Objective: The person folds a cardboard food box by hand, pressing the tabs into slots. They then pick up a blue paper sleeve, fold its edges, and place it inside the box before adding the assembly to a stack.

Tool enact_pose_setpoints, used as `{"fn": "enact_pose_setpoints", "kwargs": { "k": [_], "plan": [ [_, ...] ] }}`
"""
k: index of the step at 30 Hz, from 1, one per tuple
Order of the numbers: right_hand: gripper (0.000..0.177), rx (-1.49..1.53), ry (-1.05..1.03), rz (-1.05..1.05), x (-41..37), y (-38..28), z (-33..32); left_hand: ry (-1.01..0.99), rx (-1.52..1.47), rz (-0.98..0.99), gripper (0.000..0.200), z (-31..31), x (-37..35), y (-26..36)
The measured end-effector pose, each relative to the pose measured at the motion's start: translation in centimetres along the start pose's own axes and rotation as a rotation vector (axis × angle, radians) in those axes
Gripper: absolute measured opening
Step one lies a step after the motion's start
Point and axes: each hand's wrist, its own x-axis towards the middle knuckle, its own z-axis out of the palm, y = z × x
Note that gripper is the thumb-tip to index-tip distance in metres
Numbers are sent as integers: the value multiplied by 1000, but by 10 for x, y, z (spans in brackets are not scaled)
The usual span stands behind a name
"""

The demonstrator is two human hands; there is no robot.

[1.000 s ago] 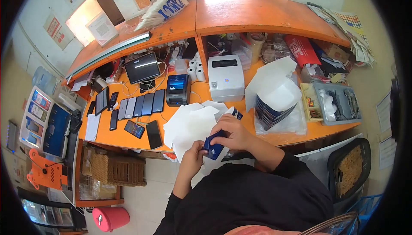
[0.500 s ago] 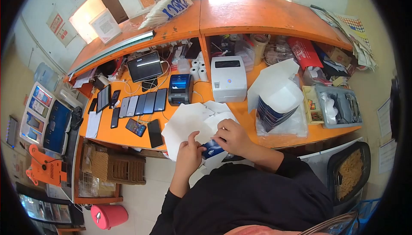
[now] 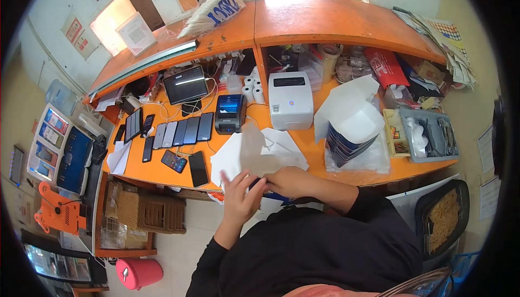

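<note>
In front of my body, a paper carton [image 3: 254,161], white inside and dark blue outside, is partly folded, with one flap standing up and blurred. My left hand [image 3: 241,197] is at its near left side, some fingers raised, the thumb and forefinger closed at a dark blue edge. My right hand [image 3: 290,182] wraps round the carton's near right side, its fingertips meeting those of the left. Flat white carton sheets [image 3: 287,148] lie on the counter just behind the hands. A nested stack of blue-and-white cartons [image 3: 352,134] stands to the right.
Several phones [image 3: 187,129] lie on the orange counter [image 3: 146,175] at left. A black receipt printer [image 3: 230,114] and a white label printer [image 3: 291,102] stand behind the sheets. At right is a grey tray [image 3: 428,134] of tools. A pink bin [image 3: 139,273] is on the floor.
The carton has been turned, so its blue printed face is mostly hidden and a pale flap now stands up. My right hand has moved down and left, closer to my left hand.
</note>
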Motion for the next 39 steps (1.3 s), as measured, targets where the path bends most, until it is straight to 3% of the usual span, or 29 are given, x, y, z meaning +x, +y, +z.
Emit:
{"fn": "enact_pose_setpoints", "kwargs": {
  "k": [2,3,6,7,10,14,17,20,22,24,27,30,32,34,37,39],
  "plan": [
    [40,436,139,40,3,5,0,299,-85,-116,95,7,-8,12],
    [40,656,207,63,3,6,1,241,-136,-205,119,13,-12,14],
    [36,791,152,34,7,-8,17,126,-215,-340,125,35,-17,25],
    [35,834,138,21,8,-12,21,196,-261,-356,123,42,-19,21],
    [35,732,424,9,6,-19,19,159,-143,-349,118,38,-18,17],
    [38,375,269,89,-3,-28,12,233,-142,-300,114,36,-10,16],
    [42,1140,277,112,9,-10,26,257,-176,-244,113,41,-13,14],
    [39,1040,193,36,5,-5,31,342,-276,-173,115,49,-10,14],
    [36,1002,215,37,-5,-19,10,451,-394,-154,118,51,-6,17],
    [36,901,243,35,-16,-28,-11,436,-386,-121,120,46,-1,16],
    [34,1078,297,119,-42,-37,-53,372,-333,-99,123,45,0,7],
    [31,1297,476,7,-70,-40,-85,330,-259,-77,122,46,5,3],
    [29,1141,509,-68,-96,-21,-99,377,-260,-71,119,62,9,2],
    [28,1054,838,-199,-133,1,-118,173,-392,-346,113,81,14,-4],
    [25,915,1170,-167,-163,-21,-178,96,-389,-153,91,95,53,16],
    [28,745,1227,-79,-174,-17,-200,-16,-381,69,71,117,79,25]
  ]
}}
